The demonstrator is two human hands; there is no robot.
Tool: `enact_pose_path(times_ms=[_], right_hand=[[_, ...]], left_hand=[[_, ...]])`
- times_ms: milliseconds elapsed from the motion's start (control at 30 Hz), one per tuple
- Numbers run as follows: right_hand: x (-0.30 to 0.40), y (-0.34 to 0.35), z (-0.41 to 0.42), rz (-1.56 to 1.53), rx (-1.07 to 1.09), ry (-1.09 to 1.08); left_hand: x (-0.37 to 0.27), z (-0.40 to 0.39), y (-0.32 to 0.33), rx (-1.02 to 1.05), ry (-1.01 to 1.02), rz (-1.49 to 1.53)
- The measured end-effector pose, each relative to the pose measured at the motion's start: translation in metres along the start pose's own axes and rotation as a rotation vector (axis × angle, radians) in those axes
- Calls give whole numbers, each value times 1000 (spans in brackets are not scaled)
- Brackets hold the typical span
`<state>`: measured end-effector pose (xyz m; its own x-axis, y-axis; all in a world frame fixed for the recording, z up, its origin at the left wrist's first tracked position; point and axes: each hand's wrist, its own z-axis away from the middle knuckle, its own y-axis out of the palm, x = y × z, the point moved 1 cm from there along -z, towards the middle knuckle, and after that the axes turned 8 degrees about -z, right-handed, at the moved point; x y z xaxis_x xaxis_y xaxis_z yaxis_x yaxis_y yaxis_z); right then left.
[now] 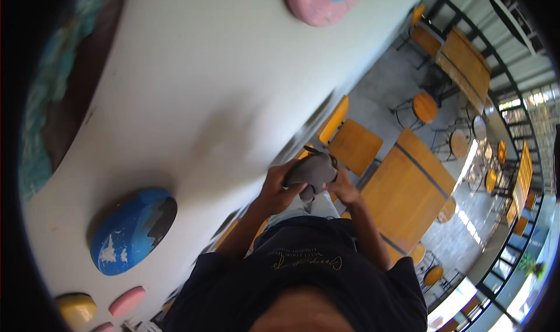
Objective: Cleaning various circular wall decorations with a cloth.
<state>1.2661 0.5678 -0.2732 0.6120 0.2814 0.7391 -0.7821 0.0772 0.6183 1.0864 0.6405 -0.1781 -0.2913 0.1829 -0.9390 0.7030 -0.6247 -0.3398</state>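
Note:
A grey-brown cloth item (pixel 311 173), perhaps a cap, is bunched up in front of my body, above my pale trousers. My left hand (pixel 278 188) grips its left side, with the thumb laid across the lower part. On the other side my right hand (pixel 344 186) holds the right edge. A dark strap or flap (pixel 311 150) sticks out at the top of the cloth. A small lobe of the same cloth hangs below, between my hands. Some of my fingers are hidden behind the item.
Close on my left rises a white wall (pixel 183 91) bearing a blue painted oval (pixel 131 231) and a pink one (pixel 321 1). A wooden chair (pixel 354 146) and wooden table (pixel 407 192) stand close on my right. Stools, including one round-seated stool (pixel 424 107), stand beyond.

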Motion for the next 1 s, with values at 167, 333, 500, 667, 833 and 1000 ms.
enact_pose_path(times_ms=[167,333,500,667,833,1000], right_hand=[[12,45,-20,83,339,108],[54,105,-50,271,596,188],[71,151,-73,525,579,123],[66,163,-77,555,474,211],[104,154,-73,562,449,-160],[181,136,-62,222,214,-237]], left_hand=[[-18,6,-32,-334,181,148],[-29,21,-81,-597,212,173],[-39,30,-115,-786,311,94],[-47,27,-124,-788,448,-51],[-55,27,-127,-814,458,-140],[-63,33,-126,-775,389,46]])
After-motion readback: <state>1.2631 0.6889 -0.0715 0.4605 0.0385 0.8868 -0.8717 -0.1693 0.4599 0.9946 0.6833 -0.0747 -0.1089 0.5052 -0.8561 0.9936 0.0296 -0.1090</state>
